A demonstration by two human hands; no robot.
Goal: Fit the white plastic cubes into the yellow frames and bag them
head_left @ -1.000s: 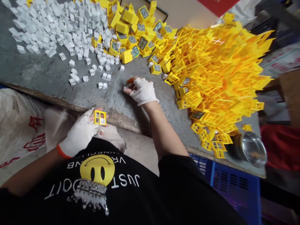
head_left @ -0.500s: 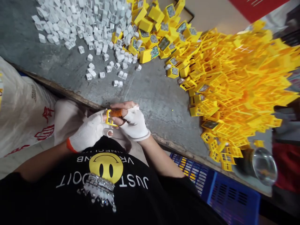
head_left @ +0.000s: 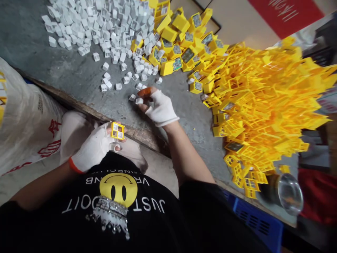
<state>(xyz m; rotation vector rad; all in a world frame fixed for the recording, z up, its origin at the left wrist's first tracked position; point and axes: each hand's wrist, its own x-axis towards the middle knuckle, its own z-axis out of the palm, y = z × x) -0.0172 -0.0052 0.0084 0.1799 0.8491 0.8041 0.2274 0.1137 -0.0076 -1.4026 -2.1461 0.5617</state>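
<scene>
My left hand (head_left: 97, 144), in a white fingerless glove, holds a small yellow frame (head_left: 117, 130) with four square openings, some with white pieces in them, just off the table edge. Over the grey table (head_left: 181, 109) my right hand (head_left: 160, 107), gloved the same way with orange on a finger, reaches to a small white cube (head_left: 139, 101). Its thumb and forefinger are apart beside that cube; whether they touch it is hard to tell. Another white cube (head_left: 132, 97) lies just left of it. Beyond is a heap of white cubes (head_left: 105, 24).
Yellow housings (head_left: 170, 33) lie at the back centre, and a large pile of yellow frames (head_left: 258, 91) covers the right side. A clear round container (head_left: 290, 194) stands at the right corner. Blue crates (head_left: 259, 221) sit below the edge, a white sack (head_left: 31, 119) at left.
My right hand has left the yellow frame and moved up and right over the table to the white cubes. My left hand keeps the frame, now turned with its openings facing up.
</scene>
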